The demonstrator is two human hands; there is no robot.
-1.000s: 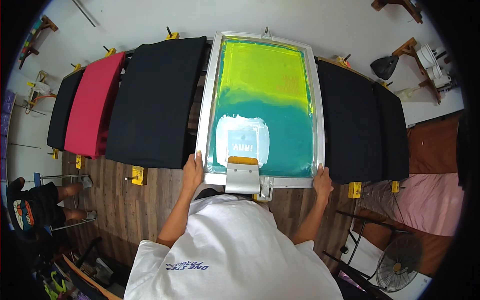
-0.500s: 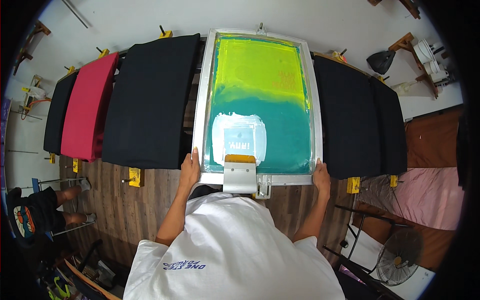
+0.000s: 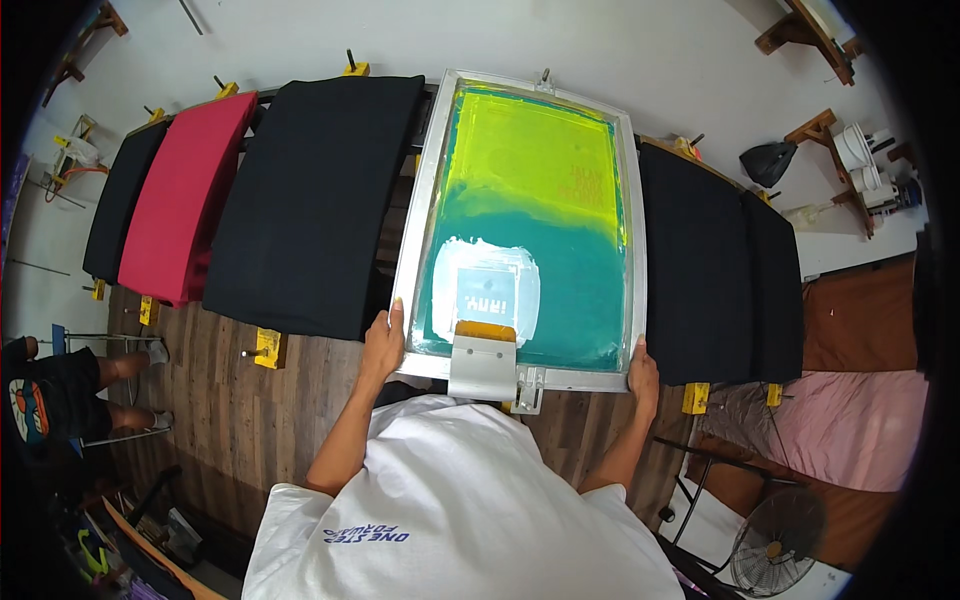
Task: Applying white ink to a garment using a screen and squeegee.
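Note:
Both hands grip a silver-edged printing screen [image 3: 408, 270], which lies lengthwise in front of me. Its mesh is teal [image 3: 560, 290] near me and yellow-green toward the far end. My left hand [image 3: 384, 342] is closed around the left rim near the close corner, thumb on top. On the opposite rim my right hand [image 3: 643, 368] is closed at the same depth. A squeegee [image 3: 483, 368] with a metal holder and amber blade rests over the near edge between my hands, touching neither. White ink [image 3: 450, 275] surrounds a pale rectangle with lettering just beyond the blade.
Black cloth-covered boards [image 3: 310, 200] and a red one [image 3: 190, 200] stand to the left, with more black boards [image 3: 697, 270] to the right. Yellow brackets [image 3: 268, 348] jut from their ends. A fan [image 3: 775, 545] stands lower right; a seated person [image 3: 70, 385] is at far left.
The whole view has turned and shifted slightly, so the screen appears lower and more tilted. Both hands keep their places on its rims, and the squeegee stays where it was on the screen.

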